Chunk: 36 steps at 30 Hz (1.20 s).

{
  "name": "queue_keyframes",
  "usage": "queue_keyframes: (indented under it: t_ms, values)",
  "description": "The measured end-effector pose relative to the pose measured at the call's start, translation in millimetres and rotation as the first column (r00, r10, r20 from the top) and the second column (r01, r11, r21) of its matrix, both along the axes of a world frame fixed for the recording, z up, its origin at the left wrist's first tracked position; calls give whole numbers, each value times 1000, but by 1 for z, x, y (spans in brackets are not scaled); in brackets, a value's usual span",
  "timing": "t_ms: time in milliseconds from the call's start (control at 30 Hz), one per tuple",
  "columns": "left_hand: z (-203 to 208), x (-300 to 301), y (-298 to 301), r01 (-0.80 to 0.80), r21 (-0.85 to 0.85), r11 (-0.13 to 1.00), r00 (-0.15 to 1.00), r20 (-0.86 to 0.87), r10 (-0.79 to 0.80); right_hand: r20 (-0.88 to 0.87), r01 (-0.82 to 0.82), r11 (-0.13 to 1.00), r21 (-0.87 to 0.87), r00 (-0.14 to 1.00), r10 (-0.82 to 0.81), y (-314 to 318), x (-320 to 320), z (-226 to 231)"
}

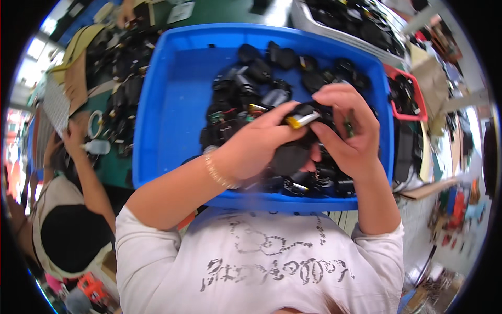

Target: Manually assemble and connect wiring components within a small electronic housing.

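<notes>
Over the blue bin [149, 120], my left hand [250, 145] is closed around a black rounded housing [288, 158], its fingertips showing on the far side. At the top of that housing, by my left thumb, sits a small silver pouch-like battery [303, 120] with a yellow end. My right hand [361, 123] is curled beside it, thumb close to the battery. A small green piece [349, 129], perhaps a circuit board, shows within its bent fingers. Whether the right fingers also grip the housing is hard to make out. Many black housings [256, 70] are heaped in the bin.
A grey crate [334, 31] of black parts stands beyond the bin, and a red basket [421, 97] to its right. More black parts cover the green table [119, 170] on the left, where another person's arm [89, 167] reaches in. Cardboard [429, 188] lies at right.
</notes>
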<state>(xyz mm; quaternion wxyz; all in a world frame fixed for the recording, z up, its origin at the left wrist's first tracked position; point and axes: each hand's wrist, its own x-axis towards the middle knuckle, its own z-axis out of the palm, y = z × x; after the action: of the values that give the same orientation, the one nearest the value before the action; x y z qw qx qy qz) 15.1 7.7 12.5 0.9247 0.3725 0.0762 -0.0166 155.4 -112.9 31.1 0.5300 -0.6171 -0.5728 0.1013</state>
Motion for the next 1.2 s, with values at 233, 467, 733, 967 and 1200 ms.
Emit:
queue_keyframes:
  t_ms: [233,467,733,967,1200]
  values:
    - [-4,2,-5,-114,115,987,991,84,105,-99,44,995,90,994,-35,-7,2,-5]
    - [3,0,-5,-40,51,998,999,37,39,-40,-57,989,139,997,64,-4,-2,-3]
    - [1,-3,-5,14,-14,1000,998,58,-13,16,-46,990,130,999,44,-7,-4,0]
    - [5,-6,-6,41,38,998,995,88,-44,144,-78,963,258,989,42,-5,-3,-7]
    - [7,-4,-5,110,-33,993,993,47,-108,157,-155,973,172,979,129,-9,0,-5]
